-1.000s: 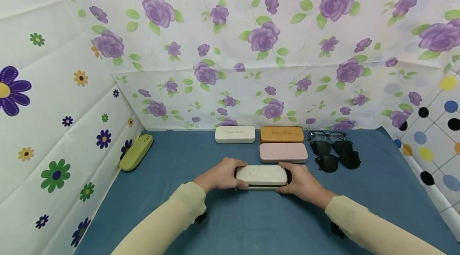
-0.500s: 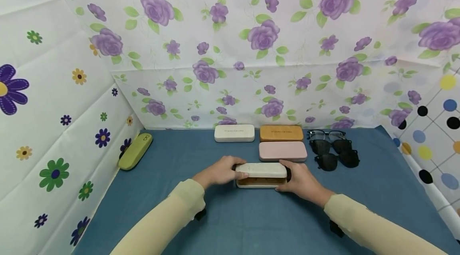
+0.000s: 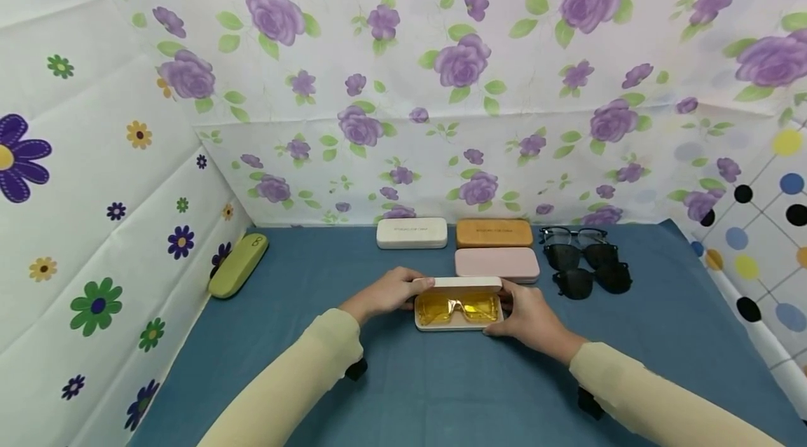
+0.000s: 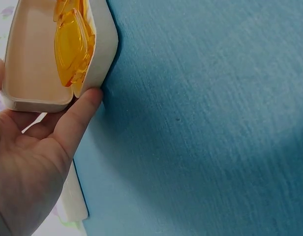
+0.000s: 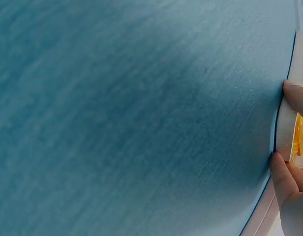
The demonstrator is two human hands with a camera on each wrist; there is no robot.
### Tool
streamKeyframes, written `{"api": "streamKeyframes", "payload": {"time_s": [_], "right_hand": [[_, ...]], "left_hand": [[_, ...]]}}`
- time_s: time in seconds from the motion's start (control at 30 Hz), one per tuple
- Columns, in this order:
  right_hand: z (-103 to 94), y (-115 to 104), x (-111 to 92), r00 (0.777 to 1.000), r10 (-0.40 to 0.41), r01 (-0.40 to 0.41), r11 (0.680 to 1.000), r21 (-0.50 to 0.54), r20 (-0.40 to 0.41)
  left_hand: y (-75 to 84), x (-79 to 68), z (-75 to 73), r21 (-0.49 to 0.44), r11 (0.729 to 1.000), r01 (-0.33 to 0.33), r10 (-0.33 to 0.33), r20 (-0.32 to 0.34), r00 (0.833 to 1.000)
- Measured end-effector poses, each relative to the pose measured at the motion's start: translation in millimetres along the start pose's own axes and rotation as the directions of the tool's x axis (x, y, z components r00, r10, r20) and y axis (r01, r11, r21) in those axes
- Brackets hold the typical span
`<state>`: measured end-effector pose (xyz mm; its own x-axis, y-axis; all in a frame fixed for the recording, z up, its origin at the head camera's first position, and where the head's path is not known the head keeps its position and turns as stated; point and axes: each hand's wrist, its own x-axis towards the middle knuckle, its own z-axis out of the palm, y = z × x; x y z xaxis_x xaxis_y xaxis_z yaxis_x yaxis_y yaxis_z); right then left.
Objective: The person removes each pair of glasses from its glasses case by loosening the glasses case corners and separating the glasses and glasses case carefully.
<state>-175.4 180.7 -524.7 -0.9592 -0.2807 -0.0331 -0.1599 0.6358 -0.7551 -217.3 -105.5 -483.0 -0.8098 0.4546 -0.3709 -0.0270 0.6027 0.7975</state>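
A white glasses case [image 3: 468,283] stands with its lid raised on the cloth in front of me. Inside lie yellow-tinted glasses [image 3: 435,308], which also show as amber plastic glasses [image 4: 72,44] in the left wrist view. My left hand [image 3: 386,296] holds the lid at its left end, thumb at the lid's edge, and one finger touches the end of the base. At the other end, my right hand [image 3: 531,315] grips the base, thumb at the front. The right wrist view catches only the fingers [image 5: 284,179] along the case wall [image 5: 287,118].
Behind the case are a pink case [image 3: 497,265], an orange-brown case [image 3: 494,232] and another white case [image 3: 412,233]. Dark sunglasses [image 3: 575,284] and clear-lensed glasses [image 3: 570,237] lie at the right. A green case [image 3: 239,266] rests by the left wall.
The white case's lid has swung up and back from nearly closed, uncovering the yellow glasses. My left hand rose slightly with the lid; the right hand kept its hold on the base.
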Motion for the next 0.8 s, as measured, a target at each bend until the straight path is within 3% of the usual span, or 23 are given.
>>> {"api": "streamKeyframes", "payload": {"time_s": [0.23,0.47,0.57,0.8], "right_hand": [[0.8,-3.0,-0.7,1.0,-0.001,0.001,1.0,-0.004,-0.004],[0.4,-3.4,-2.7,1.0,0.016,-0.016,0.999,-0.049,-0.004],[-0.7,-3.5,-2.6,1.0,0.005,-0.006,0.997,-0.074,-0.008],[-2.2,-5.7,-0.6,1.0,0.003,-0.003,0.996,-0.092,-0.002]], "left_hand": [[0.6,-3.8,1.1,-0.061,0.998,-0.003,0.0,-0.045,0.999],[3.7,-11.8,4.0,-0.129,0.989,0.072,-0.09,-0.143,0.986],[2.2,-15.2,3.6,-0.097,0.993,0.073,-0.087,-0.154,0.984],[-3.0,-15.3,7.1,-0.001,1.0,0.01,-0.01,-0.128,0.992]]}}
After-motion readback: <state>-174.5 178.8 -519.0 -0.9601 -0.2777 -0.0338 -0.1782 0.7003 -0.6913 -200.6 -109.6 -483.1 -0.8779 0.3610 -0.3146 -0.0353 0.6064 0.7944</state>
